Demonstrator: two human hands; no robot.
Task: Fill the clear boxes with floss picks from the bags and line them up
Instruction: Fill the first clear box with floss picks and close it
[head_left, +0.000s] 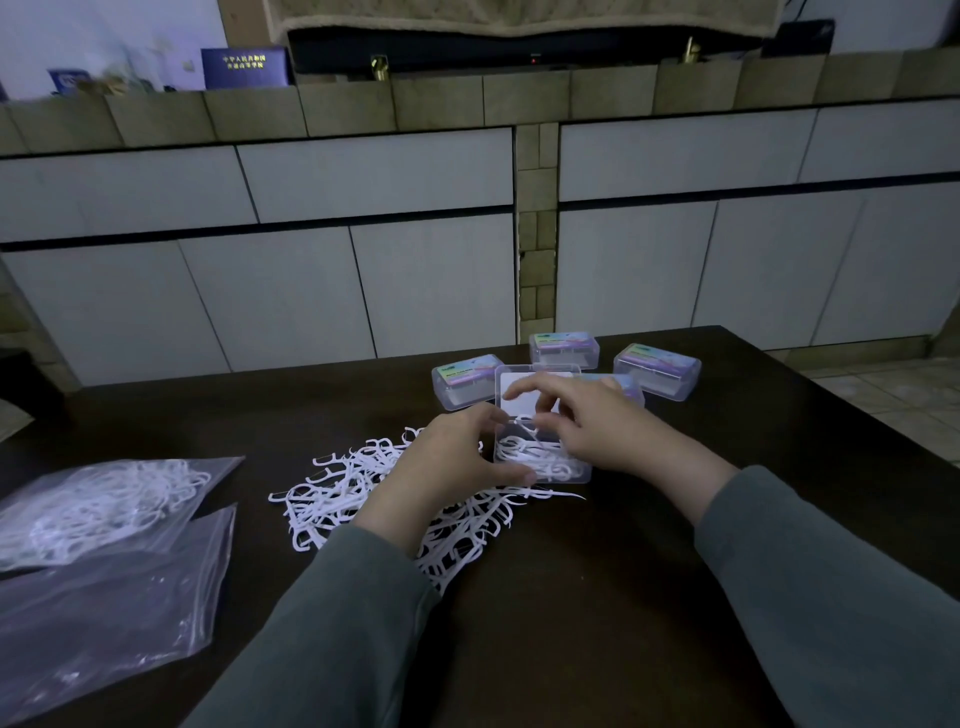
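Head view: left hand (447, 462) grips the open box (543, 426), part-filled; right hand (582, 421) fingers seemingly pinch a pick; loose pile (363, 493) remains.

Hardly anything legible. Gold Chinese characters in two lines on the dark blue booklet (245, 66) standing on the ledge far beyond the fingertips — too small and blurred to make out. Rainbow-tinted labels on the lids of the closed clear boxes (466, 375) just past the fingers, each with a short dark line of print and a small logo at one end — unreadable at this sharpness. No numbers or signs readable elsewhere.
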